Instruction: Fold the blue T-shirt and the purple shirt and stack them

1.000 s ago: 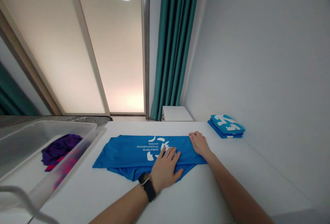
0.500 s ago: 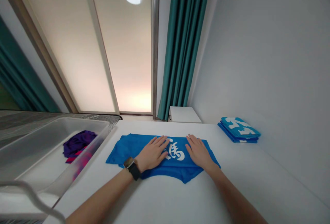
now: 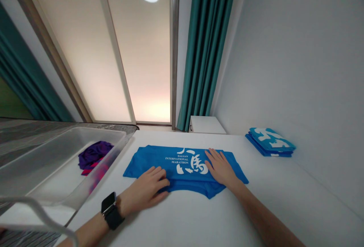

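A blue T-shirt (image 3: 176, 171) lies folded on the white table, with white characters and the words "DALIAN INTERNATIONAL MARATHON" facing up. Its curved neckline edge is on the side nearest me. My right hand (image 3: 220, 167) rests flat on the shirt's right part, fingers stretched out, beside the large white print. At the shirt's near left edge is my left hand (image 3: 150, 188), with a dark-screened watch (image 3: 112, 211) on the wrist. Its fingers are bent over the cloth and the thumb stands apart from them; no firm grip on the fabric shows.
Folded blue garments with white print (image 3: 270, 141) are stacked at the table's (image 3: 199, 224) back right, near the wall. To the left stands a translucent plastic bin (image 3: 54, 197) holding purple and red cloth (image 3: 95, 155). A white cabinet (image 3: 207, 125) stands beyond the table.
My left hand has slid off the print toward me and left, to the shirt's near edge, uncovering the lettering. My right hand stays flat on the shirt. The view has shifted slightly.
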A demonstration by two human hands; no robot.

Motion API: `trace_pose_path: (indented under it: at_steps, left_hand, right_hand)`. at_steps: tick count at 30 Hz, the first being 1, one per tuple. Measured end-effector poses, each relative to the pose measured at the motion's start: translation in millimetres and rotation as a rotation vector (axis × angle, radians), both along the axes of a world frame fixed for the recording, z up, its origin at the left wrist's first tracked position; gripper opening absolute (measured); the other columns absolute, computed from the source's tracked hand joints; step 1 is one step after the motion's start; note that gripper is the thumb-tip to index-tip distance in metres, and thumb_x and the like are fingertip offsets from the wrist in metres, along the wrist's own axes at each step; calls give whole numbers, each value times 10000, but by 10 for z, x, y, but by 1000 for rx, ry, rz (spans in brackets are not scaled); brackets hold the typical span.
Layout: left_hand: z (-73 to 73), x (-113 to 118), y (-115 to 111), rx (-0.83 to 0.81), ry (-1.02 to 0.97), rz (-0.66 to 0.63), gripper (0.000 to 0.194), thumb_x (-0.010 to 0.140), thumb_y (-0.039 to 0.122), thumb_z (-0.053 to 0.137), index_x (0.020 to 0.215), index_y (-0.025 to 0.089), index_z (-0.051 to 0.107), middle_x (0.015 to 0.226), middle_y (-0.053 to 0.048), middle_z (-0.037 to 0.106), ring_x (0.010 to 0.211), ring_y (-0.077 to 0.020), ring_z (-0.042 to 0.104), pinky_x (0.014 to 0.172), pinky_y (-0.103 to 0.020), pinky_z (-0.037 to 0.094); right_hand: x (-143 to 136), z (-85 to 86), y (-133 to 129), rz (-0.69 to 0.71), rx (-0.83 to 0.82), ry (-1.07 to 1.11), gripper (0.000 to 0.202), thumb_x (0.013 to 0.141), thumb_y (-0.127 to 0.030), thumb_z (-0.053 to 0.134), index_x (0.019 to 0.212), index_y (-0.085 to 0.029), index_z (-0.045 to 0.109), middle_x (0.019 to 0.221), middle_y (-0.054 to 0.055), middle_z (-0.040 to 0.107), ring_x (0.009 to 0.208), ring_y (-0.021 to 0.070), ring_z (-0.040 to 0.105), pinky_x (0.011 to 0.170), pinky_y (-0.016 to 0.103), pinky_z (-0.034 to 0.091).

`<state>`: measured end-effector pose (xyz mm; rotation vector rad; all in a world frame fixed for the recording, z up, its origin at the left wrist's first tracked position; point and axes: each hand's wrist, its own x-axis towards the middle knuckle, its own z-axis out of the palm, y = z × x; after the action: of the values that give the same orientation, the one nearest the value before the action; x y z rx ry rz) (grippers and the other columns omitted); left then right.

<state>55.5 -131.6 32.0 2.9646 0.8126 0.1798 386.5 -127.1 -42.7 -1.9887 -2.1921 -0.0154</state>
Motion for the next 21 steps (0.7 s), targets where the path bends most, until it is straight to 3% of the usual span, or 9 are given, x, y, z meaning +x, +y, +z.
trace_pose_path:
  at_steps: [5, 9, 17, 21]
  left_hand:
    - [8, -44, -46, 33, 46, -61, 62, 914, 229, 546, 870, 217, 589, 909, -14, 597, 848, -180, 555, 784, -328, 353]
    - [24, -51, -45, 54, 86, -76, 79, 893, 156, 549, 838, 211, 565, 849, 0, 612, 797, -172, 565, 760, -326, 346]
    - [92, -121, -112, 86, 125, -114, 99, 855, 130, 590, 804, 212, 570, 899, -12, 597, 859, -185, 559, 754, -327, 352]
    - [71, -158, -131, 67, 104, -95, 120, 888, 107, 543, 855, 216, 580, 949, -10, 612, 888, -183, 563, 778, -327, 352]
  right_hand:
    - [-246, 132, -88, 128, -45, 115, 580, 997, -488, 225, 1474, -201, 386, 1538, 85, 356, 1430, 230, 277, 1173, 452, 174]
    - [-411, 153, -105, 188, -170, 137, 612, 987, -553, 201, 1507, -250, 310, 1587, 48, 236, 1468, 227, 159, 1183, 480, 113]
    - [-381, 134, -76, 196, -208, 99, 636, 984, -572, 146, 1529, -257, 233, 1603, 32, 168, 1479, 218, 91, 1187, 487, 48]
    - [-378, 210, -118, 230, -167, 146, 593, 998, -520, 203, 1501, -230, 323, 1579, 68, 270, 1459, 233, 190, 1180, 479, 128]
